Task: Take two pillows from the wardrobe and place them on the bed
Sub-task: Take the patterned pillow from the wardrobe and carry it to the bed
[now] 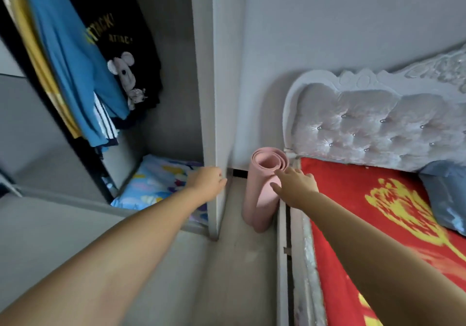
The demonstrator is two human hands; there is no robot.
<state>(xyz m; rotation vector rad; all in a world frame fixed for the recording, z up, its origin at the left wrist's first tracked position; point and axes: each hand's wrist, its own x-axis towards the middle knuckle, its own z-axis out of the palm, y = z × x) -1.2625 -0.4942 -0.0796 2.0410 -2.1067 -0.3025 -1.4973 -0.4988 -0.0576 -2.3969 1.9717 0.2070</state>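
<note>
A pillow (153,182) with a light blue cartoon print lies on the floor of the open wardrobe (201,73), partly hidden by my left forearm. My left hand (208,183) is stretched out in front of the wardrobe's right side panel, fingers loosely curled, holding nothing. My right hand (296,185) reaches forward with fingers spread, over the gap between a rolled mat and the bed (353,199). The bed has a red sheet with a yellow flower. A blue-grey pillow (443,194) lies on it near the headboard, at the right edge of view.
A pink rolled mat (262,187) stands upright on the floor between wardrobe and bed. Hanging clothes (75,73) fill the wardrobe's upper left. A tufted silver headboard (373,126) backs the bed. A narrow floor strip (239,262) runs between wardrobe and bed.
</note>
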